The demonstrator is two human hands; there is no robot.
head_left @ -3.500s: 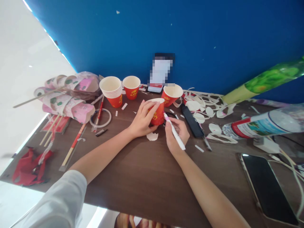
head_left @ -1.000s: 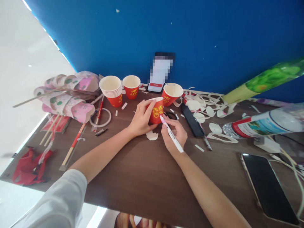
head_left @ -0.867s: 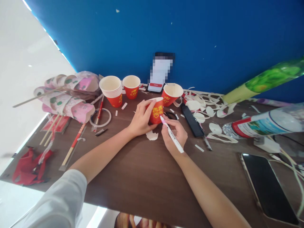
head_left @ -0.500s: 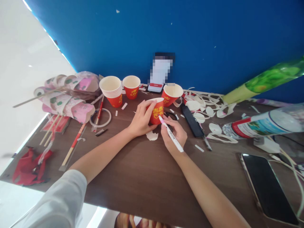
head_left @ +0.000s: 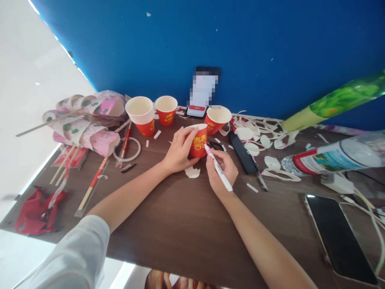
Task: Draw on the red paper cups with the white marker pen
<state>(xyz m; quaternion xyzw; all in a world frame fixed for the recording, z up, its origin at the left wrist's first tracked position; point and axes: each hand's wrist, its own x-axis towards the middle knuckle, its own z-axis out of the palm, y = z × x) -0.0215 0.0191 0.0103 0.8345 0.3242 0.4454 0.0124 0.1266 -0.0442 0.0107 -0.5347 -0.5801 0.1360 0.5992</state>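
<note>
- Left hand (head_left: 179,152) wrapped round a red paper cup (head_left: 198,141), middle of the frame, fingers curled shut on its side.
- Right hand (head_left: 221,170) pinched closed on a white marker (head_left: 218,167), pink tip touching the cup's side, just right of the yellow print.
- Could slip: thin paper wall, so a hard push of the tip may dent the cup or knock it out of the grip.
- Could smear: fresh ink near the thumb, easy to rub by turning the cup.
- Could tip: another red cup (head_left: 217,119) just behind, close enough for a bump.
- Could roll: water bottle (head_left: 333,157) lying on its side at the right, near a dark phone (head_left: 339,237) at the lower right edge of the desk (head_left: 180,224).
- Count of cups: one in hand, one just behind, one single cup (head_left: 166,110) further back, and one stack of cups (head_left: 142,115) upper left of middle; number in the stack hard to tell, maybe five or six.
- Count of markers: one.
- Count of phones: two, the flat one and a propped phone (head_left: 202,93) against the blue wall.
- Count of bottles: one.
- Count of tape rings (head_left: 126,149): one.
- White paper scraps (head_left: 258,138): many, too jumbled for a number.
</note>
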